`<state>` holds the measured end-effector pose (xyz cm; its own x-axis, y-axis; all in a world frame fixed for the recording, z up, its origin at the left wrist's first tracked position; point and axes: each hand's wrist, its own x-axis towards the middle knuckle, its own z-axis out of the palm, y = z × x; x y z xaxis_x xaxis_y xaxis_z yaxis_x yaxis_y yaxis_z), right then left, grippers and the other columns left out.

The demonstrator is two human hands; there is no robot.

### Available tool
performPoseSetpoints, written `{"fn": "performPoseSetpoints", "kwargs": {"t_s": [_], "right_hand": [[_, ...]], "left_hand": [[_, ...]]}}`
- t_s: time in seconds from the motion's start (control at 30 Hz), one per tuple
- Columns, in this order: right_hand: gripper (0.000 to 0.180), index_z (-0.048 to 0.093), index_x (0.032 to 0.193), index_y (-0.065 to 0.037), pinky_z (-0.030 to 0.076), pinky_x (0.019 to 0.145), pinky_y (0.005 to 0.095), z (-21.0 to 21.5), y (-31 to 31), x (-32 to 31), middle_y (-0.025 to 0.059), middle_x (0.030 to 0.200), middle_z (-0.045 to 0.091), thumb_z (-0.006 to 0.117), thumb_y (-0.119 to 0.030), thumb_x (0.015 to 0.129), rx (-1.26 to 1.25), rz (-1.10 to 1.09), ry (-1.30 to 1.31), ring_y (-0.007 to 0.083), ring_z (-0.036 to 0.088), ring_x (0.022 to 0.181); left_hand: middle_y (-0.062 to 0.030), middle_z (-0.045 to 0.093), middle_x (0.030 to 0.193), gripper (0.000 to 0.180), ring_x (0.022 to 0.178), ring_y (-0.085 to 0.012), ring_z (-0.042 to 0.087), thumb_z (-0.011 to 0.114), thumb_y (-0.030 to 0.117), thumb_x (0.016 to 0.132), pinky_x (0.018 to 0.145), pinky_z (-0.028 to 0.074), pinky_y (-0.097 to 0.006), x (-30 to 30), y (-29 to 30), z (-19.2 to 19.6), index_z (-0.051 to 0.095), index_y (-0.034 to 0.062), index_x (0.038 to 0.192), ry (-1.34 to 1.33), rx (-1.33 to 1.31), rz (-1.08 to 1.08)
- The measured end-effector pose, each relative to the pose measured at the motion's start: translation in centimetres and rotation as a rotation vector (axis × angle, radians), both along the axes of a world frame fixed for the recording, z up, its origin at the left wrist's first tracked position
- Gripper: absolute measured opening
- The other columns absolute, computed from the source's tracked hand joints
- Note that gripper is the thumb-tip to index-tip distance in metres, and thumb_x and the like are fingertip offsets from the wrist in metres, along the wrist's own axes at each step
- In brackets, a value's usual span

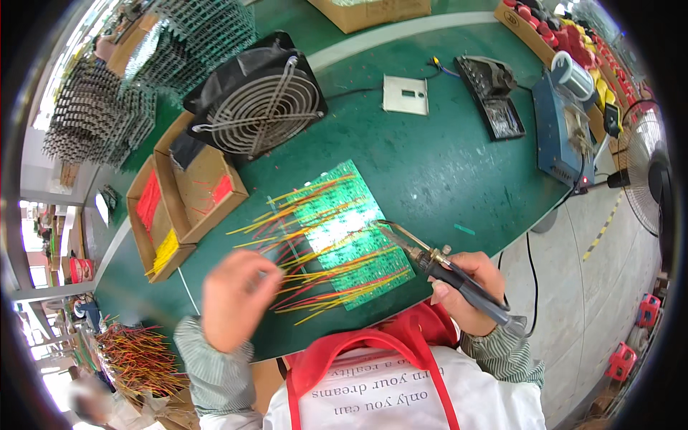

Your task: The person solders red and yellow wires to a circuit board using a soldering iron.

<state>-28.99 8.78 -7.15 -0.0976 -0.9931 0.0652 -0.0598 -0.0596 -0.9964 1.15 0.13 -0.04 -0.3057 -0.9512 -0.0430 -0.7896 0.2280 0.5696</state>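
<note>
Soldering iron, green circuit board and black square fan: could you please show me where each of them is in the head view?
Soldering iron (456, 276): head view, on its dark handle.
Green circuit board (360, 238): head view, near its middle.
Black square fan (268, 115): head view, centre of its round guard.

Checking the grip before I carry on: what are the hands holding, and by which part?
The right hand holds a slim metal soldering iron by its black handle; whether the left hand holds anything cannot be told.
</note>
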Motion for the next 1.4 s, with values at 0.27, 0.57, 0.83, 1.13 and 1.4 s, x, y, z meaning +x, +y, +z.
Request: {"fn": "performPoseSetpoints", "kwargs": {"t_s": [0.27,0.57,0.83,1.13,1.4], "right_hand": [[0.035,0.051,0.107,-0.001,0.05,0.061,0.0279,-3.0,-1.2,1.4,0.0142,0.095,0.059,0.072,-0.007,0.08,-0.148,0.066,0.139,0.0155,0.062,0.073],[0.041,0.05,0.109,-0.003,0.053,0.066,0.0349,-3.2,-3.0,2.5,0.0163,0.092,0.062,0.075,-0.007,0.076,-0.282,0.104,0.278,0.0264,0.065,0.074],[0.045,0.049,0.111,-0.003,0.053,0.06,0.0316,-2.7,-4.2,3.3,0.0172,0.095,0.06,0.076,-0.007,0.075,-0.223,0.128,0.235,0.0225,0.066,0.069],[0.042,0.049,0.11,-0.002,0.054,0.059,0.0298,-1.8,-4.5,2.9,0.0177,0.098,0.06,0.075,-0.007,0.077,-0.292,0.154,0.317,0.0199,0.066,0.067],[0.039,0.051,0.107,-0.001,0.053,0.059,0.0283,-1.0,-3.5,2.3,0.0171,0.097,0.06,0.074,-0.007,0.077,-0.276,0.121,0.266,0.0185,0.066,0.067]], "left_hand": [[-0.0128,0.062,0.085,0.015,0.078,-0.0318,0.062,0.068,0.012,0.075,0.069,0.049,-0.04,9.9,-14.9,-1.8,0.064,0.0021,0.085,-0.391,-0.234,0.105],[-0.014,0.056,0.089,0.01,0.085,-0.034,0.06,0.064,0.008,0.074,0.073,0.05,-0.044,9.3,-21.9,-6.0,0.058,0.0041,0.081,-0.616,-0.377,0.059],[-0.0163,0.062,0.081,0.01,0.082,-0.0348,0.06,0.062,0.01,0.078,0.072,0.047,-0.044,10.9,-21.9,-5.8,0.059,0.0018,0.082,-0.405,-0.332,0.002],[-0.0156,0.064,0.08,0.011,0.08,-0.0344,0.061,0.063,0.014,0.082,0.071,0.047,-0.043,10.8,-20.2,-4.2,0.066,0.0035,0.082,-0.39,-0.396,0.094],[-0.0149,0.063,0.078,0.012,0.073,-0.0311,0.061,0.066,0.016,0.081,0.066,0.047,-0.04,11.1,-19.6,-3.4,0.065,0.0053,0.083,-0.311,-0.267,0.151]]}}
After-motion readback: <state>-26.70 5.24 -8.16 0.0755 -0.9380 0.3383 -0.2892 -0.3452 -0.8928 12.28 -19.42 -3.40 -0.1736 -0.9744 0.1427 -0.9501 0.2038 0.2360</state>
